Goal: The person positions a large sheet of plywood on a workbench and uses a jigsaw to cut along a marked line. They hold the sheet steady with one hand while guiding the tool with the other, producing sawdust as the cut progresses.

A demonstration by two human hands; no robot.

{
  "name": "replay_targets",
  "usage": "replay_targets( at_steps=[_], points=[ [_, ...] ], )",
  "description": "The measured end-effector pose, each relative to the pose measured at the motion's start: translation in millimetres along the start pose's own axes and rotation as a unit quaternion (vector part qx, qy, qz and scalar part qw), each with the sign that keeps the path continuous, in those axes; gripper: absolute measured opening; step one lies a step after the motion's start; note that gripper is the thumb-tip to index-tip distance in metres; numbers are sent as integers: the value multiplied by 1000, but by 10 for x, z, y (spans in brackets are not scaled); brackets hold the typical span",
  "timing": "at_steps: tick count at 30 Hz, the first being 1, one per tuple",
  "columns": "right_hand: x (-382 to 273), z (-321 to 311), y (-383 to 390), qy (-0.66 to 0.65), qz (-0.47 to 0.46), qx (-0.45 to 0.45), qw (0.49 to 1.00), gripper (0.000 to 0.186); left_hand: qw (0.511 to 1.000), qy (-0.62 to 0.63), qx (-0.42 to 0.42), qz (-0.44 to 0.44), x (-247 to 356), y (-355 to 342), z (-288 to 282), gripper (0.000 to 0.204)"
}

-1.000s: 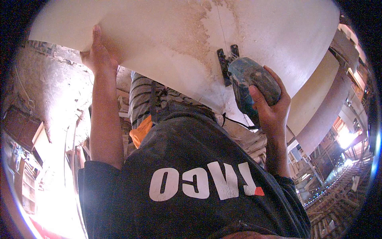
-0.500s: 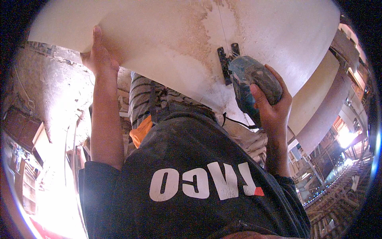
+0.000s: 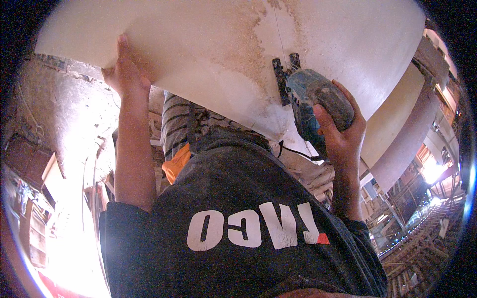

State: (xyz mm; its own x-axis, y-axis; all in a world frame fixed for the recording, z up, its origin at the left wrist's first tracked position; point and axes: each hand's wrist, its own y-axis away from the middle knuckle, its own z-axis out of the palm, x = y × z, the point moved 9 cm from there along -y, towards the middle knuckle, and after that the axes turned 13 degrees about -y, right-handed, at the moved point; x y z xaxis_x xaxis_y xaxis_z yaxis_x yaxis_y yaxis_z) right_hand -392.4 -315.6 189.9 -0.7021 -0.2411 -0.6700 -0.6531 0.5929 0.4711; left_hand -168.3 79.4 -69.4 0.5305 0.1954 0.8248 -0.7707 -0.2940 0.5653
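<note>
A large pale board spreads across the upper part of the view. My left hand grips its near edge at the left, the thumb lying on top and the fingers hidden beneath. My right hand is wrapped round the body of a dusty blue-green jigsaw. Its black base plate rests on the board near the edge. From the front of the saw a thin dark line runs away across the board. Sawdust lies scattered on both sides of that line. The blade cannot be seen.
Below the jigsaw hangs a black cord, close to my body. More sheets lie at the right, past the board. An orange cloth shows by my waist. Timber pieces and clutter fill the lower right, and bright light covers the floor at left.
Almost nothing differs. My left forearm and both hands sit a few pixels further right; the jigsaw stays at nearly the same spot on the board.
</note>
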Motion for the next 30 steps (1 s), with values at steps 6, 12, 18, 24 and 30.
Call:
replay_targets(
  at_steps=[6,12,18,24,30],
  points=[
    [-31,-9,-23,19,-8,1,1000,62,1000,-3,22,18,98,118,35,58],
    [-45,-18,-28,-21,15,13,1000,59,1000,-5,5,18,76,101,29,58],
    [-60,-16,-41,-15,37,18,999,58,1000,6,-14,11,71,109,37,60],
    [-90,-5,-53,-27,27,17,999,58,997,61,-48,-19,-157,-86,-72,66],
    [-126,-6,-57,2,0,9,1000,59,1000,-6,7,-7,-2,100,-23,68]
  ],
)
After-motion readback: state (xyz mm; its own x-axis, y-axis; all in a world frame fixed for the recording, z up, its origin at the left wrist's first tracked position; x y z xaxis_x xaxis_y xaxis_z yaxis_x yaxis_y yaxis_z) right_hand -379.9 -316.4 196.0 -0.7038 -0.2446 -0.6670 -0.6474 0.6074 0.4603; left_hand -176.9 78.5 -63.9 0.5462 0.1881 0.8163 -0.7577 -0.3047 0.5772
